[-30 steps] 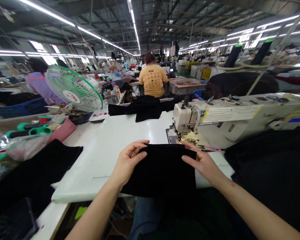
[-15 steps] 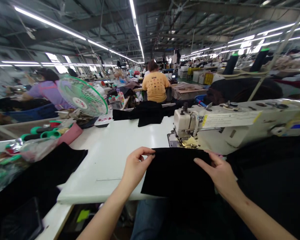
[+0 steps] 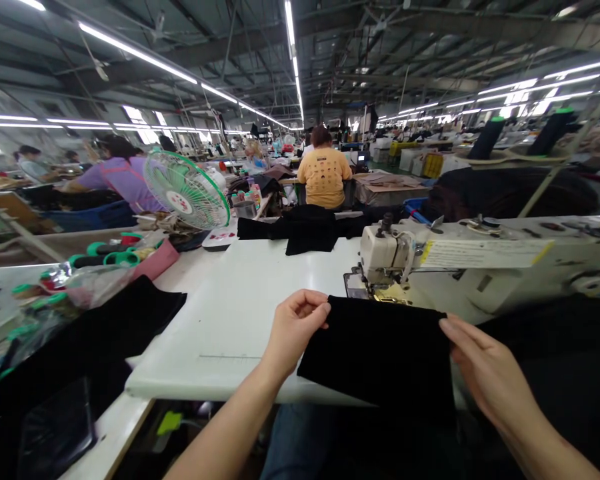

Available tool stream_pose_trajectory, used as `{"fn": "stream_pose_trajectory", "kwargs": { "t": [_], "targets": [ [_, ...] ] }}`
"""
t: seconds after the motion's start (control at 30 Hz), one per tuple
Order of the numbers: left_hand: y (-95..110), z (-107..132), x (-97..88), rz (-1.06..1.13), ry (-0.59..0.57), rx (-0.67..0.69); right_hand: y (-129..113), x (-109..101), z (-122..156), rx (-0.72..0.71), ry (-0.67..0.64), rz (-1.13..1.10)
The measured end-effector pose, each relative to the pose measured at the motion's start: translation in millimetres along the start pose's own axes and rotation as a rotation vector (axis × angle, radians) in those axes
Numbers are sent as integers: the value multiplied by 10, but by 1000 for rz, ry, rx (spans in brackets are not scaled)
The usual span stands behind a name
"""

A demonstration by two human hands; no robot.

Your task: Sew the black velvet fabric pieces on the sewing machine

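I hold a piece of black fabric (image 3: 375,350) flat over the near edge of the white table (image 3: 240,313), just in front of the sewing machine's (image 3: 460,260) needle area. My left hand (image 3: 295,330) pinches the fabric's upper left corner between thumb and fingers. At the fabric's upper right corner, my right hand (image 3: 485,373) grips the edge with its fingers curled over it.
A green-rimmed fan (image 3: 186,190) stands at the table's back left, with black cloth (image 3: 300,227) lying beyond the machine. Black fabric pieces (image 3: 125,320) and green thread spools (image 3: 107,250) sit at the left. A person in a yellow shirt (image 3: 326,177) sits ahead.
The fabric and both hands have shifted to the right in view and closer to the machine. My right hand has slid from on top of the cloth to its right corner.
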State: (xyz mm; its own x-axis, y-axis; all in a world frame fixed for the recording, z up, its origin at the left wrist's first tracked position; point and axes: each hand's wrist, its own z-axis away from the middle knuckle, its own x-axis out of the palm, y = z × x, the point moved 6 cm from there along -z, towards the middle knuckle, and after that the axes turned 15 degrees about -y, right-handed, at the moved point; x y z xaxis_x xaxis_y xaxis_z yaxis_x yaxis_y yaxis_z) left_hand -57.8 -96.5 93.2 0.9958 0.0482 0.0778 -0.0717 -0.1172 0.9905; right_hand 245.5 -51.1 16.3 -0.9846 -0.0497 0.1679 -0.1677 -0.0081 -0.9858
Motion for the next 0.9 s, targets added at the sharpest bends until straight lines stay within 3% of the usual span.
{"fn": "stream_pose_trajectory", "kwargs": {
  "t": [0.13,0.33,0.57,0.9],
  "targets": [
    [-17,-15,3,-18,5,-4,-28,38,15,114,71,-172],
    [-53,-53,-12,-6,31,-2,-42,28,-24,85,55,-155],
    [-146,-70,-110,19,73,-18,-135,31,-43,37,-26,112],
    [-107,12,-214,47,139,-10,-372,201,23,-43,-90,21]
  ]
}}
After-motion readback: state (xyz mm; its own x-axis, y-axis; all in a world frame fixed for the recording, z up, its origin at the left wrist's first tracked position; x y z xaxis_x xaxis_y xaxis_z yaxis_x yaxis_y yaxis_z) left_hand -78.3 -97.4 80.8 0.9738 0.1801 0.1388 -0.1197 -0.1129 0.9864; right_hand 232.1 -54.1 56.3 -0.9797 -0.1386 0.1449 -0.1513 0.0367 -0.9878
